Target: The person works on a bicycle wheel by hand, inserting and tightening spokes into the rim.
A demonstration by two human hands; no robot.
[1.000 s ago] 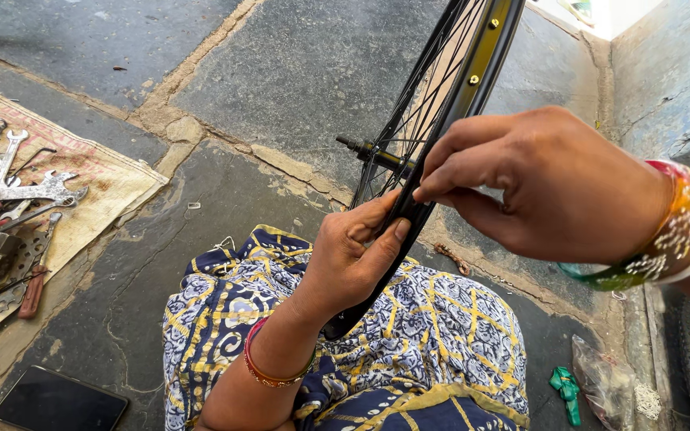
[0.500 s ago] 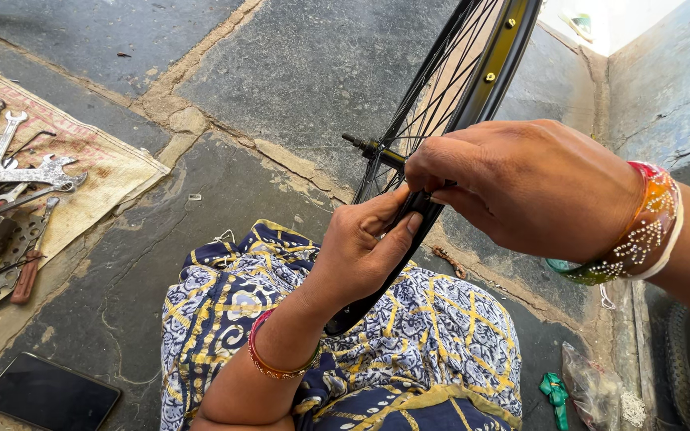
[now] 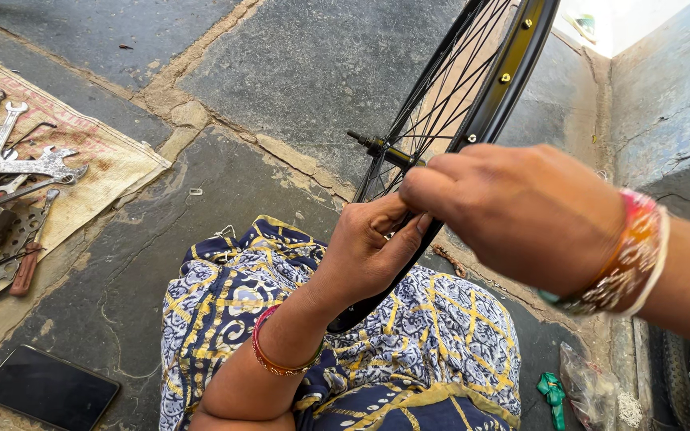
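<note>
A black bicycle wheel rim (image 3: 513, 72) with thin spokes and a hub axle (image 3: 377, 146) stands upright over my lap, which is covered in blue and yellow patterned cloth (image 3: 433, 351). My left hand (image 3: 369, 251) grips the lower part of the rim, thumb pressed against it. My right hand (image 3: 513, 211), with bangles at the wrist, hovers close to the camera with its fingertips pinched together at the spokes beside my left thumb. What the fingertips pinch is too small to make out.
A worn cloth (image 3: 97, 172) on the stone floor at the left carries several spanners (image 3: 21, 164) and other tools. A dark phone (image 3: 48, 389) lies at the bottom left. A small green wrapper (image 3: 553, 393) and a plastic bag (image 3: 588, 383) lie at the lower right, next to a wall.
My right hand has shifted lower and leftwards, closer to my left thumb. The view has drifted slightly; the left hand keeps its hold on the rim.
</note>
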